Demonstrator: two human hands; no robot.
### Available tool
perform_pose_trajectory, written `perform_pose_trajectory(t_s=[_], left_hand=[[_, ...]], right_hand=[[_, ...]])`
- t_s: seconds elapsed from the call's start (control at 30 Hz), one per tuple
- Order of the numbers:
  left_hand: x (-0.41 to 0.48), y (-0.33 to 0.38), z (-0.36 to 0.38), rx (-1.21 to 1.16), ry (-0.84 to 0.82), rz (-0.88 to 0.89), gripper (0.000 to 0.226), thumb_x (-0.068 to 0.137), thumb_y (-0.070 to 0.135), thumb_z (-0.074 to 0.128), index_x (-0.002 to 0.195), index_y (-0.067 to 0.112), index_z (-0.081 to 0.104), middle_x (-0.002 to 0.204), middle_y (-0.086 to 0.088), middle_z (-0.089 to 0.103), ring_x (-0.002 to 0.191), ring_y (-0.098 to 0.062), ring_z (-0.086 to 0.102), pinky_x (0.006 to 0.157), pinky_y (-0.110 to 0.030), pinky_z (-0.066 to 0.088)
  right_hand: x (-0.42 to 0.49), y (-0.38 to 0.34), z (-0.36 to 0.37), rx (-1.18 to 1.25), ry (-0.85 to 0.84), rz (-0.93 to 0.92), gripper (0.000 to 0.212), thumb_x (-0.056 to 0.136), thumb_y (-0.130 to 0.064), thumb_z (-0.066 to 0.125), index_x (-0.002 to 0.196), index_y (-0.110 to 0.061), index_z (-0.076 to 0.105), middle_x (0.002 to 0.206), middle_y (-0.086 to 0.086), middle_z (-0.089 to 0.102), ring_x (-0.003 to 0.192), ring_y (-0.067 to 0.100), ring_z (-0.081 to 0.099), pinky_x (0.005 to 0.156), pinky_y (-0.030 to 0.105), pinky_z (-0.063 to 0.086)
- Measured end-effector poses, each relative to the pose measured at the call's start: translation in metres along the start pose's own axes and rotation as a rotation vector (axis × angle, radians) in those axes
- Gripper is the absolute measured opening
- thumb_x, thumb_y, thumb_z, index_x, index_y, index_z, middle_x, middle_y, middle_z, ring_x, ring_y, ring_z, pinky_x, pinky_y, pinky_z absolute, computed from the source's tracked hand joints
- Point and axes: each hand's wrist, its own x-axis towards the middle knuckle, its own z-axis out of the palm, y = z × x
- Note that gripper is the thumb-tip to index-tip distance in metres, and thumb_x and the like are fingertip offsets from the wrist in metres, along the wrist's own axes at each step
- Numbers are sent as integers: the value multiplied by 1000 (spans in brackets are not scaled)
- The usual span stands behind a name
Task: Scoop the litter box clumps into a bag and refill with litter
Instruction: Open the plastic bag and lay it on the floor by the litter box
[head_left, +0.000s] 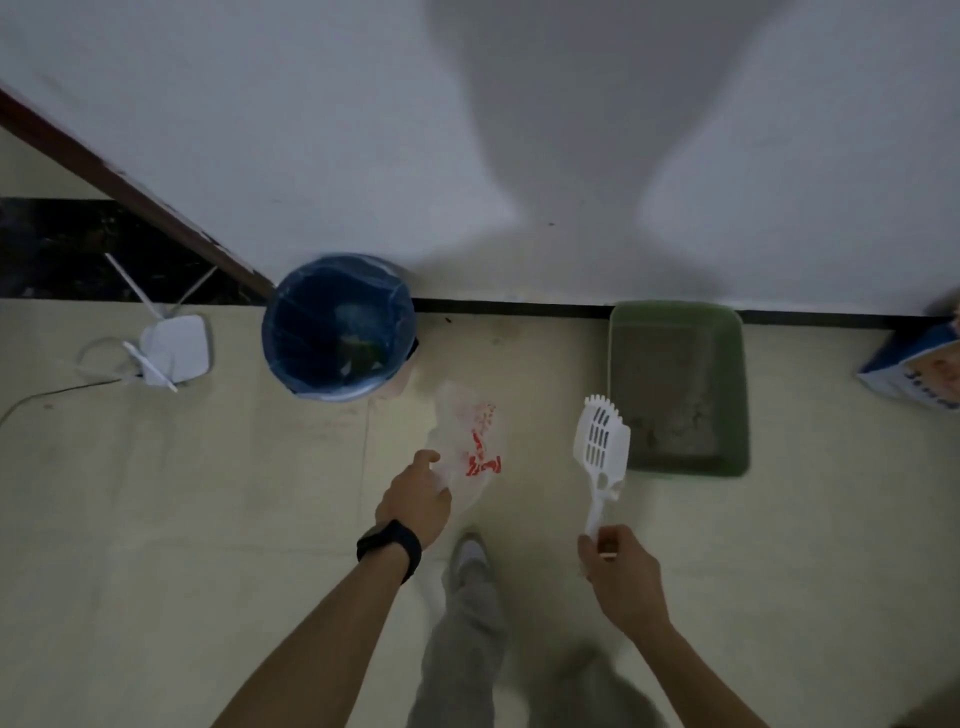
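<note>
Litter box: green plastic tray on the floor, back edge against the wall. Grey litter inside looks shallow and uneven; frame too dim and blurred to pick out clumps. Tray likely rigid and fairly heavy with litter, so best left in place. Litter is loose and granular and will sift through slots; clumps probably crumble if jabbed.

Scoop: white slotted plastic, just left of the litter box near its front corner, in the air, head pointing away from the person. Light, stiff. Right hand grasps the handle end, fingers curled around it. End grip gives reach, less control under load.

Bag: thin clear plastic with red print, further left of the litter box, hanging crumpled. Limp, slippery, mouth not open. Left hand pinches its lower edge with clenched fingers; needs holding by the rim to stay open.

Scooping not started, by the look of it.

Blue-lined bin well left of the litter box, by the wall. Blue-white litter pack right of the box, likely heavy. White router far left.
</note>
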Motion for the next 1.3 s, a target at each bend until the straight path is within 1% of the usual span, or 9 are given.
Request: perform_pose_trajectory(t_s=[0.2,0.4,0.57,0.63,0.7,0.9,1.03,1.13,1.3], left_hand=[[97,23,37,-61,67,87,46,96,22,55,138,29,39,130,-5,59,107,-26,61,85,-40,52],[242,30,117,-115,254,173,53,93,17,57,140,32,37,123,-5,60,103,-27,59,86,-47,51],[347,17,181,-48,308,235,61,90,11,60,143,28,37,121,-2,61,106,-23,57,90,-45,48],[374,6,202,-5,290,243,63,89,13,60,145,29,34,119,-2,61,105,-23,58,90,-44,49],[394,-7,218,43,277,240,65,88,14,59,146,29,32,118,-3,62,103,-24,58,89,-44,49],[428,-35,236,144,270,215,63,86,19,54,145,26,32,122,-5,58,108,-27,54,89,-39,42],[443,-47,218,248,278,240,60,84,30,56,141,23,37,127,-6,52,112,-28,50,89,-40,42],[443,-52,202,343,228,240,61,85,29,55,142,21,36,133,-7,47,116,-28,49,92,-42,45],[418,-68,186,484,137,241,55,88,19,53,140,22,35,126,-4,53,102,-28,59,83,-39,51]], right_hand=[[123,-33,18,-126,-4,-60,19,91,-33,60,97,-16,60,90,3,69,86,26,65,76,33,49],[289,-22,75,-224,17,-119,23,93,-40,52,98,-18,55,87,3,64,79,27,62,70,34,50],[402,2,128,-185,137,-198,23,95,-35,53,101,-12,52,93,10,64,82,34,62,69,35,48],[431,12,147,-160,183,-204,24,95,-33,54,102,-10,53,94,11,64,83,35,62,66,33,42],[453,21,165,-127,229,-245,24,93,-29,57,102,-7,55,94,14,63,81,36,61,64,32,39],[489,17,185,-154,332,-303,26,89,-30,57,103,-8,54,96,13,57,79,35,58,67,38,48],[495,19,186,-316,365,-352,29,89,-32,55,102,-6,55,98,17,58,84,38,58,70,39,46],[495,17,179,-441,288,-383,29,91,-29,52,106,-4,54,103,18,58,87,38,59,71,37,45],[483,7,167,-625,265,-492,30,94,-31,49,113,-9,56,106,11,59,89,30,59,71,33,43]])
